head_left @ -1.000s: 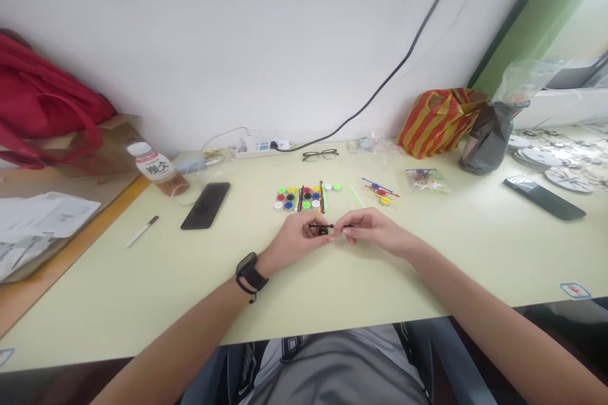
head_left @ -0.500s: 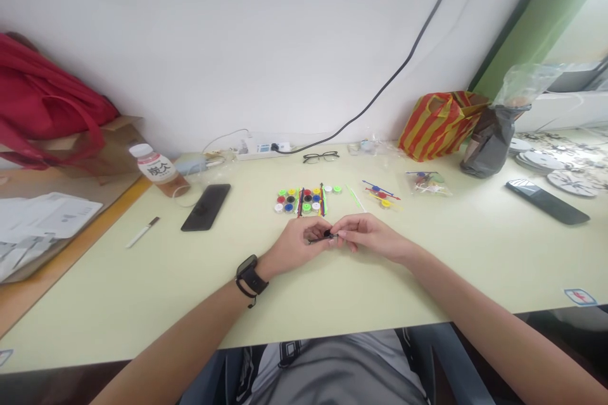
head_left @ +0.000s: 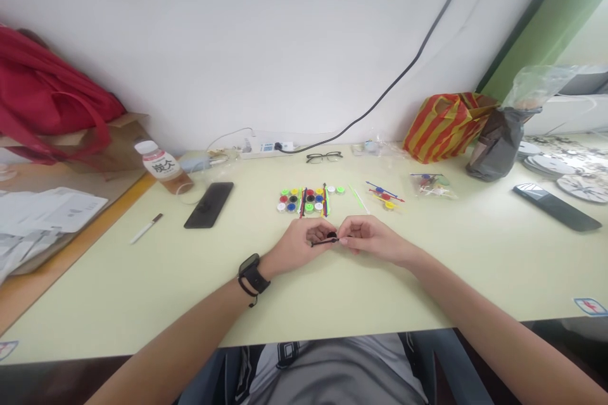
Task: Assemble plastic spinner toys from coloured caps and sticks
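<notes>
In front of me, a little above the table, my left hand (head_left: 301,245) pinches a thin black arrow-tipped stick (head_left: 322,242). A small round black piece (head_left: 331,235) sits against the stick near its middle, between my two hands. My right hand (head_left: 373,242) is closed, its thumb and forefinger at the stick's right end. Just beyond my hands lie rows of coloured round pieces (head_left: 310,207), with bundled coloured arrow sticks (head_left: 325,200) among them. To their right, a blue arrow stick (head_left: 382,190) and other sticks carry round pieces. A pale green stick (head_left: 358,197) lies nearby.
On the left are a phone (head_left: 209,205), a pen (head_left: 147,228) and a bottle (head_left: 164,168). Glasses (head_left: 324,157) and a power strip (head_left: 268,149) lie by the wall. A small bag of parts (head_left: 431,186), striped bag (head_left: 444,126) and dark phone-like slab (head_left: 557,207) are on the right.
The view has shifted slightly. More of the black stick shows between my hands now, and my fingers have turned a little around it. Both hands keep their hold.
</notes>
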